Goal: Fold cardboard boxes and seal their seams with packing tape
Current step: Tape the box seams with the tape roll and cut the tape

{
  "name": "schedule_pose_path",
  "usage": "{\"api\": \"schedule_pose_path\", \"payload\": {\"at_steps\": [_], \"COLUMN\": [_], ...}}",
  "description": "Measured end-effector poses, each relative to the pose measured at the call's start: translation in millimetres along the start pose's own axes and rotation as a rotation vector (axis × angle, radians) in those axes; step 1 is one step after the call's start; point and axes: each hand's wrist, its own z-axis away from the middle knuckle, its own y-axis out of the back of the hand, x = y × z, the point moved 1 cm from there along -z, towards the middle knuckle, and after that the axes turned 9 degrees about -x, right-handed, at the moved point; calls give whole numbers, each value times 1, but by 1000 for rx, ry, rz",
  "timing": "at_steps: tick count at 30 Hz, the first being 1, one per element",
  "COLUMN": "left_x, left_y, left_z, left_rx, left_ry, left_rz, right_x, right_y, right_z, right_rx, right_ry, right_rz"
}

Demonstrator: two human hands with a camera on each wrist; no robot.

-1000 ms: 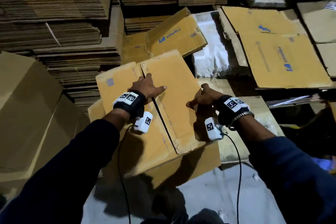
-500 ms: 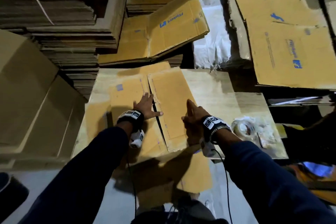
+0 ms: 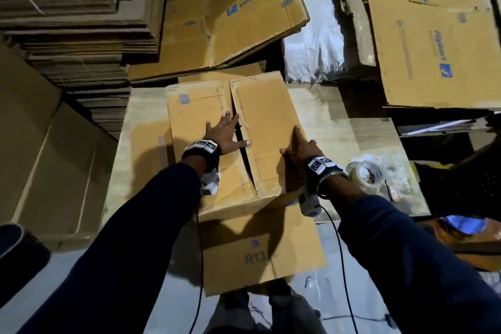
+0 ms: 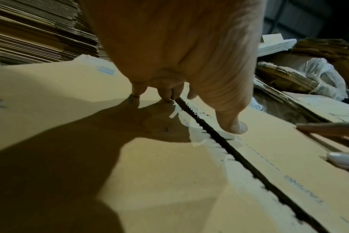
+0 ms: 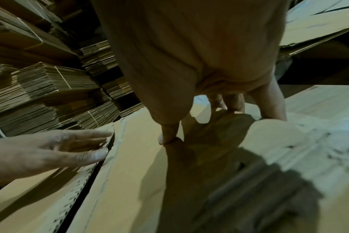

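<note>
Left hand [image 3: 223, 131] spread flat on left flap [image 3: 199, 116]; right hand [image 3: 301, 146] flat on right flap [image 3: 267, 122]. Seam [image 3: 238, 133] gapes, untaped. Risk: flaps spring up if pressure is released before reaching tape roll [image 3: 364, 173].

- The box [image 3: 217, 149] is showing matt tan corrugated cardboard, its flap edges torn rough and whitish along the seam [image 4: 225, 141].
- The tabletop [image 3: 352, 138] is looking like pale, worn plywood.
- The tape roll [image 3: 364, 174] at right is glinting, clear glossy plastic.
- The far white sheeting [image 3: 311, 43] is looking like frayed woven plastic.
</note>
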Motion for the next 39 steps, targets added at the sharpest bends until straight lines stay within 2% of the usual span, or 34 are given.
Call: {"api": "schedule_pose_path", "payload": {"at_steps": [3, 6, 9, 13, 18, 22, 26, 31, 36, 39], "left_x": [1, 9, 26, 83, 183, 268, 325, 367, 379, 380], "left_y": [11, 7, 4, -3, -39, -74, -109, -145, -179, -193], "left_z": [-1, 4, 4, 4, 13, 15, -10, -47, -74, -79], "left_rx": [21, 38, 128, 216, 133, 34, -52, -106, -126, -109], "left_ry": [-38, -107, -162, -288, -490, -602, -573, -479, -408, -383], "left_rz": [61, 87, 126, 93, 26, 3, 43, -52, -158, -197], "right_x": [0, 9, 24, 78, 160, 231, 280, 302, 313, 316], "right_y": [-7, -21, -14, 0, 5, 9, 8, 10, 5, 3], "right_z": [5, 13, 27, 39, 57, 63, 48, 22, 1, 3], "right_rx": [59, 89, 189, 237, 170, 193, 215, 156, 199, 240], "right_ry": [6, 87, 125, -57, -314, -453, -443, -308, -241, -236], "right_rz": [-63, -163, -305, -305, -164, -179, -324, -454, -386, -436]}}
